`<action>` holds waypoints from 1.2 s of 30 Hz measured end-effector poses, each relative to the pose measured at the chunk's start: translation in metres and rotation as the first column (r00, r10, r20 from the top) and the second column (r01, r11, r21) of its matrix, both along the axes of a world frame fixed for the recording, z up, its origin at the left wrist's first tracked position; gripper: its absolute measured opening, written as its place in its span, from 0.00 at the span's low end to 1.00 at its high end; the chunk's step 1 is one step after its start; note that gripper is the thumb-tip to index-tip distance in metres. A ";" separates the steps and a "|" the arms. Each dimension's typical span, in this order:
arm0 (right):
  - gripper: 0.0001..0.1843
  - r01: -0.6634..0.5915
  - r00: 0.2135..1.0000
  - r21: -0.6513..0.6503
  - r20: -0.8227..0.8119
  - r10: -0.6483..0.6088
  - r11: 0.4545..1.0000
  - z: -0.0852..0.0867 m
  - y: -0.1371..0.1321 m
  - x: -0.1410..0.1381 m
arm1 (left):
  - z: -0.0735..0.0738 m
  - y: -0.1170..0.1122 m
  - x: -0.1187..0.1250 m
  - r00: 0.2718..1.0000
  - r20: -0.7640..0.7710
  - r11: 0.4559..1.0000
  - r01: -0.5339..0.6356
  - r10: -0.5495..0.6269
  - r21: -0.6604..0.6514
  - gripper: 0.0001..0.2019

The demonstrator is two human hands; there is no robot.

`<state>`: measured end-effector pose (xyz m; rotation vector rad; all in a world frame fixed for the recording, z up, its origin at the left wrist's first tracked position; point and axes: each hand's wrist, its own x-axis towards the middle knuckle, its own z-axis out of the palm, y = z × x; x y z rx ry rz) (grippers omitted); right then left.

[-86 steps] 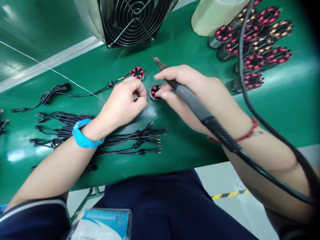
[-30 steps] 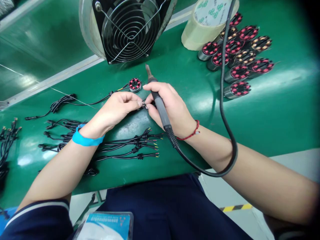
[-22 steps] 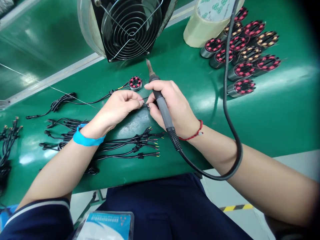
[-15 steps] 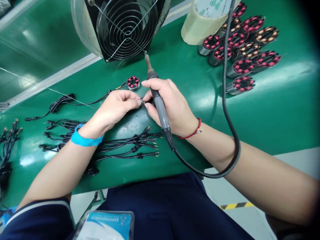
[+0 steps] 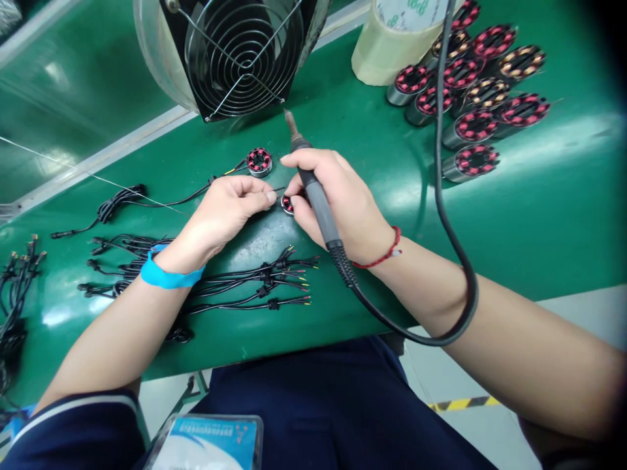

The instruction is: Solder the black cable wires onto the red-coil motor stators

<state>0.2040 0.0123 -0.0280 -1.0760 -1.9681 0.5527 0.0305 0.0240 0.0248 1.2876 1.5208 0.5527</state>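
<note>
My right hand [image 5: 343,202] is wrapped round the grey grip of a soldering iron [image 5: 319,207], whose tip points up and away toward the fan. Its thumb and fingertips also hold a small motor stator [image 5: 287,205] with red windings, partly hidden by the fingers. My left hand [image 5: 240,205] is closed in a pinch just left of that stator. From its fingertips a thin dark strand [image 5: 279,189] sticks out; what kind it is I cannot tell. Behind the hands, another red-wound stator [image 5: 259,161] lies on the table, joined to a black cable [image 5: 189,198].
A fan with a wire guard [image 5: 245,65] stands at the back. Several wound stators [image 5: 473,127] are grouped at the back right beside a tape roll [image 5: 377,59]. Black cables [image 5: 245,287] with bared ends lie near my left forearm; more cables [image 5: 19,287] lie far left.
My right fingers have shifted slightly, and the red-wound stator between them now shows. The left fingertips have come a little apart from it. The iron stays in my right hand.
</note>
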 end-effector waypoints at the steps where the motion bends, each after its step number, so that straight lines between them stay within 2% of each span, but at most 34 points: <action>1: 0.21 0.008 1.000 -0.005 -0.009 -0.008 1.000 0.001 0.000 0.002 | -0.001 0.000 0.000 1.000 -0.005 1.000 -0.008 0.008 0.008 0.05; 6: 0.20 0.036 0.999 -0.019 -0.019 -0.036 0.999 0.003 0.000 0.007 | -0.002 -0.001 0.001 0.999 -0.020 0.999 -0.024 0.025 0.042 0.07; 12: 0.21 -0.035 0.999 0.089 0.031 0.032 0.995 0.001 -0.004 0.001 | -0.001 0.004 -0.005 0.998 -0.011 0.997 0.065 -0.065 0.033 0.08; 17: 0.19 0.024 0.993 0.098 0.110 -0.034 0.995 -0.003 -0.007 -0.011 | -0.001 0.005 -0.005 0.998 0.027 0.998 0.061 -0.062 0.035 0.07; 22: 0.16 0.085 0.988 0.141 0.115 -0.102 0.986 -0.003 -0.006 -0.017 | 0.001 0.002 -0.005 0.997 0.035 0.996 0.072 -0.073 0.044 0.06; 27: 0.16 0.083 0.989 0.152 0.105 -0.099 0.985 -0.004 -0.005 -0.017 | 0.001 0.001 -0.005 0.997 0.041 0.997 0.056 -0.059 0.054 0.06; 32: 0.21 0.086 0.993 0.148 0.068 -0.097 0.985 -0.004 -0.004 -0.012 | 0.002 0.000 -0.004 0.999 0.028 0.998 0.039 -0.041 0.054 0.07; 36: 0.17 0.086 0.995 0.105 0.048 -0.091 0.991 -0.004 -0.002 -0.013 | 0.002 -0.001 -0.004 0.996 0.022 0.996 0.088 -0.088 0.022 0.07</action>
